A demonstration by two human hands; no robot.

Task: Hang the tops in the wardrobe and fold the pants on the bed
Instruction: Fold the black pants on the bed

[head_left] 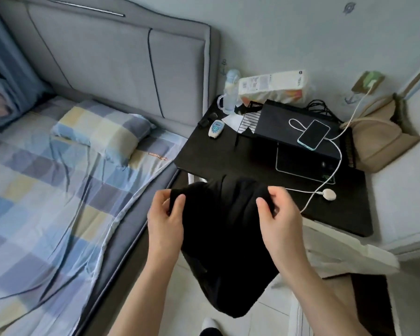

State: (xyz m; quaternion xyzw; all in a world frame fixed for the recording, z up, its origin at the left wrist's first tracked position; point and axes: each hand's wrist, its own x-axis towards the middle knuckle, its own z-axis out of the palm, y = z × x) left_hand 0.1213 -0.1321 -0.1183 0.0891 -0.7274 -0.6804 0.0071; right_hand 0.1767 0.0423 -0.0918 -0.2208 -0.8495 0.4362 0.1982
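Both hands hold a black garment [224, 238] up in the air beside the bed [46, 190], just in front of the desk's [216, 154] near edge. The left hand [165, 217] pinches its top left corner; the right hand [279, 214] grips the top right. The cloth hangs down between the forearms. A phone [313, 134] lies on the desk's far right side.
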